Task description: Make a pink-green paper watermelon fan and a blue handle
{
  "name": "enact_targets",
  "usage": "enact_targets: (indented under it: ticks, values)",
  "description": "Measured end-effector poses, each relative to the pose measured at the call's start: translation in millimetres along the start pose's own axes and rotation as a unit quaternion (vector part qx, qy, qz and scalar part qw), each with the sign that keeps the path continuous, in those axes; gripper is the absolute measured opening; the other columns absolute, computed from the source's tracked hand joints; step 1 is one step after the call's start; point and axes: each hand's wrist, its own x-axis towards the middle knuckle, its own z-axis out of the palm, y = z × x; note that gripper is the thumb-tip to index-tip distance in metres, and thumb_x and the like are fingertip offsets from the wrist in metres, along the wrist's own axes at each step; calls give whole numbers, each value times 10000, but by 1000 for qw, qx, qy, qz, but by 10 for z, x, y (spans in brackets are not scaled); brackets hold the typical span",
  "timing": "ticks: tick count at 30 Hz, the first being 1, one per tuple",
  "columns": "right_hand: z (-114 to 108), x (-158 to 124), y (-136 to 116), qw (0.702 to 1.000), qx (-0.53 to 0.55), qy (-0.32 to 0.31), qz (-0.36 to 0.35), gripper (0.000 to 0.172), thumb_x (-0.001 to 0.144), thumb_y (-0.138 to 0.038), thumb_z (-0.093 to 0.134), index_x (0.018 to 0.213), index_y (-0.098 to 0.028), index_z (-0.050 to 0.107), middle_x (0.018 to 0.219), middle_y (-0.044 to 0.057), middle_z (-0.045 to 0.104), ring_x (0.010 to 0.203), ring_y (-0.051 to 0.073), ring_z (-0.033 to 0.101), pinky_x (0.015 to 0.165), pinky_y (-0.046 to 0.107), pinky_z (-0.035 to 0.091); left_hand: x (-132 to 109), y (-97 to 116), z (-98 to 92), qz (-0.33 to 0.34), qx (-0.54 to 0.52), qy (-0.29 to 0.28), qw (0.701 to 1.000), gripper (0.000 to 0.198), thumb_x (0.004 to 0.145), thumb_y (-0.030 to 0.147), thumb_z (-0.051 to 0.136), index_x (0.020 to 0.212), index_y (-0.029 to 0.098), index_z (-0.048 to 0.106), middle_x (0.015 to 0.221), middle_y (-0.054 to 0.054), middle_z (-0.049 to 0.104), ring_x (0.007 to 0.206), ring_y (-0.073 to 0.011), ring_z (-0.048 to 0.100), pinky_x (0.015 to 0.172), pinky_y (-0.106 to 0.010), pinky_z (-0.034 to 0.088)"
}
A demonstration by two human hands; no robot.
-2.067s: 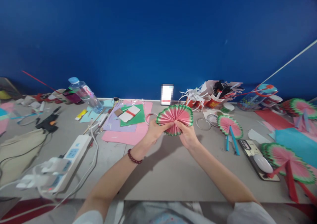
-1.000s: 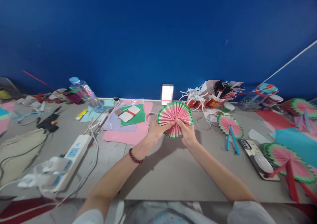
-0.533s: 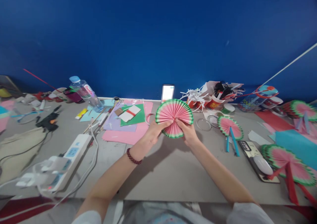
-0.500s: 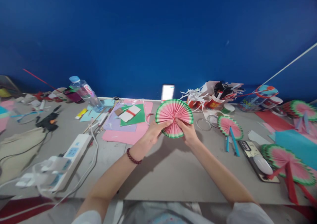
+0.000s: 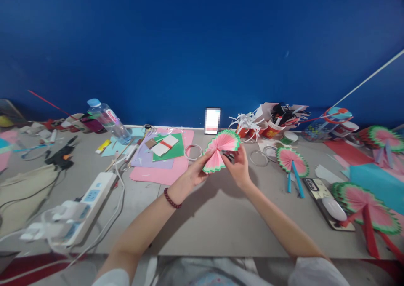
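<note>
Up in front of me is a pleated pink paper fan (image 5: 221, 145) with a green and white zigzag edge. It is tilted and spread, with a gap in its round on the right side. My left hand (image 5: 199, 169) pinches it at the lower left, near the centre. My right hand (image 5: 239, 167) is closed at the right of the fan, fingers behind its edge and thumb near the gap. Something small and dark shows by the right thumb; I cannot make out what it is.
A finished-looking watermelon fan (image 5: 292, 161) with blue sticks lies to the right, near a phone (image 5: 311, 189) with a white mouse (image 5: 333, 209) on it. Left are coloured paper sheets (image 5: 164, 174), a power strip (image 5: 94, 195), a glue gun (image 5: 63, 153) and a bottle (image 5: 110, 119).
The fan was a full flat circle with both thumbs at its centre. Now it is turned and parted on the right, and my right hand has shifted from the centre toward that side.
</note>
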Motion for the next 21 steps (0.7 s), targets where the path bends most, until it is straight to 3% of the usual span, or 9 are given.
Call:
enact_targets:
  ticks: [2,5,7,9,11,14,16,18,21]
  values:
    - [-65,41,19,986,-112,48,-117,631,657,-404,747,1204,-239,481,1248,120,535,1158,270,514,969,459,425,11,16,-23,-67,-21,-19,997,309,630,448,769,808,208,691,598,-24,626,465,-108,536,412,-212,395]
    - [-197,151,-35,953,-197,21,-230,785,655,-412,752,1322,-250,370,1373,144,423,1301,316,372,1036,522,344,29,43,-46,-149,-21,-93,984,307,656,475,730,733,190,647,478,16,509,336,-47,370,316,-181,246]
    - [-283,232,-112,945,-206,-41,-250,760,670,-426,739,1323,-265,384,1348,118,467,1303,320,376,1054,526,317,47,36,-60,-176,-8,-142,974,344,667,511,695,658,177,610,421,36,421,295,-34,284,295,-182,169]
    - [-354,297,-189,945,-206,-121,-222,578,713,-416,712,1228,-277,491,1185,82,597,1186,291,503,1024,492,365,77,0,-87,-202,-1,-187,961,414,675,562,644,578,167,566,406,32,381,287,-39,268,295,-190,139]
    - [-406,340,-244,953,-187,-136,-194,487,700,-403,729,1136,-263,563,1048,64,651,1059,271,577,975,458,413,117,-51,-140,-230,12,-234,945,499,682,624,569,505,159,532,409,10,391,288,-49,281,301,-201,128]
    - [-450,376,-280,973,-142,-125,-132,457,637,-392,779,1034,-235,617,997,58,666,946,254,608,890,406,463,181,-87,-264,-190,92,-270,939,572,710,654,482,459,145,548,404,-35,469,264,-33,230,310,-218,151]
    - [-459,393,-284,985,-105,-111,-78,482,606,-383,798,1027,-226,624,951,45,672,867,232,614,826,374,486,217,-60,-348,-159,166,-264,937,590,747,655,442,500,141,595,459,-78,559,285,-45,288,327,-219,215]
    - [-456,408,-275,993,-71,-92,-34,511,587,-366,809,1040,-222,622,902,27,669,802,207,610,779,349,496,243,-12,-399,-98,179,-200,958,657,758,722,378,556,149,629,467,-74,573,340,-86,412,347,-208,271]
    - [-433,419,-229,996,-30,-88,9,516,584,-352,809,1045,-213,622,883,17,663,782,193,605,768,342,499,253,29,-384,18,78,-122,989,672,721,773,407,762,167,693,675,-86,684,624,-165,627,532,-227,452]
